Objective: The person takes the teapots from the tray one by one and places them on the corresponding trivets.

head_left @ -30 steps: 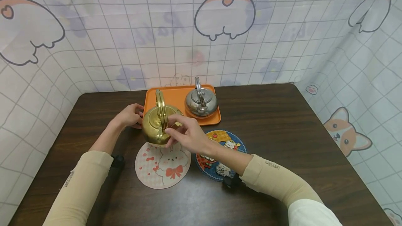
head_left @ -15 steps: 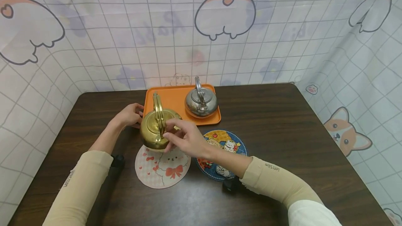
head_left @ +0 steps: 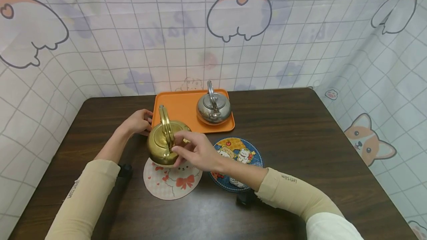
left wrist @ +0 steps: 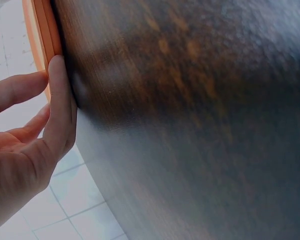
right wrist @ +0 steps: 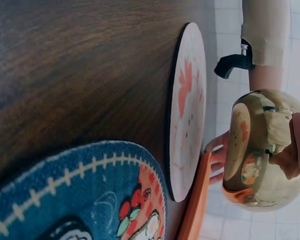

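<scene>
My right hand (head_left: 200,152) pinches the handle of a gold kettle (head_left: 161,151) near its right lower end. The kettle hangs upright over the back of a round pink-and-white rabbit placemat (head_left: 173,188); the right wrist view shows a gap between the kettle (right wrist: 270,150) and the placemat (right wrist: 190,120). My left hand (head_left: 135,122) rests against the left edge of an orange tray (head_left: 185,103), its fingertips (left wrist: 58,67) touching the rim (left wrist: 44,30). A silver kettle (head_left: 214,109) stands on the tray's right part.
A round blue cartoon placemat (head_left: 241,151) lies to the right of the pink one, partly under my right forearm. The dark wooden table (head_left: 287,129) meets a patterned cloth wall (head_left: 253,62) at the back.
The gold kettle has come down and slightly to the left, toward me, with my right hand on its handle. More of the tray shows. My left hand and the silver kettle have not moved.
</scene>
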`<state>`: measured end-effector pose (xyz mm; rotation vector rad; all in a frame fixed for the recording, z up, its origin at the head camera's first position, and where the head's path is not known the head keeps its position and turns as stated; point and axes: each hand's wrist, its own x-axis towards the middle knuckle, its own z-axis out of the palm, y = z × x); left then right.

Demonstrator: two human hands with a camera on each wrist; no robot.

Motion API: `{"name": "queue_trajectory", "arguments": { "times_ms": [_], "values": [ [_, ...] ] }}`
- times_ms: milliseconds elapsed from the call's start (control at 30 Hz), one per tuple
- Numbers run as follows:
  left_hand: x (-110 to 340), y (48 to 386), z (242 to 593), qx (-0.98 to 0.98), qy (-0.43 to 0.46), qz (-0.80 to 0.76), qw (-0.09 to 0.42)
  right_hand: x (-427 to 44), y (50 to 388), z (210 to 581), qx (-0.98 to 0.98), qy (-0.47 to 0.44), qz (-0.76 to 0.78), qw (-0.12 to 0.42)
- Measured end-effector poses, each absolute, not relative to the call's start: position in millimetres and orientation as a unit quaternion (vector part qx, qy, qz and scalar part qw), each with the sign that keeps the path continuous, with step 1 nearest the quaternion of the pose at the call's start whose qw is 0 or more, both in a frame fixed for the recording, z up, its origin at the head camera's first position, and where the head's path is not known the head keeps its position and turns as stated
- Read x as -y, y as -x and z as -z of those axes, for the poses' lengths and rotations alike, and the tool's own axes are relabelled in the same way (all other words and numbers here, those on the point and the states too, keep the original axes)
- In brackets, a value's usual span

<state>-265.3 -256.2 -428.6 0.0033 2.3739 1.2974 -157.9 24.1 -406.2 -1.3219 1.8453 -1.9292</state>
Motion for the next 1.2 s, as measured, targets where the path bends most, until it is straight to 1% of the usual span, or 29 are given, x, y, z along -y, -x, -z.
{"name": "queue_trajectory", "arguments": {
  "times_ms": [133, 367, 900, 1200],
  "values": [
    [256, 265, 429, -0.855, 0.0, -0.471, 0.217, -24, 156, 409, -0.619, 0.44, 0.645, 0.088],
    [255, 265, 428, -0.851, 0.002, -0.478, 0.216, -23, 152, 414, -0.626, 0.444, 0.636, 0.077],
    [256, 266, 428, -0.85, 0.001, -0.477, 0.222, -23, 145, 422, -0.631, 0.418, 0.644, 0.113],
    [256, 264, 427, -0.85, -0.002, -0.478, 0.22, -22, 144, 428, -0.627, 0.422, 0.646, 0.11]
  ]
}}
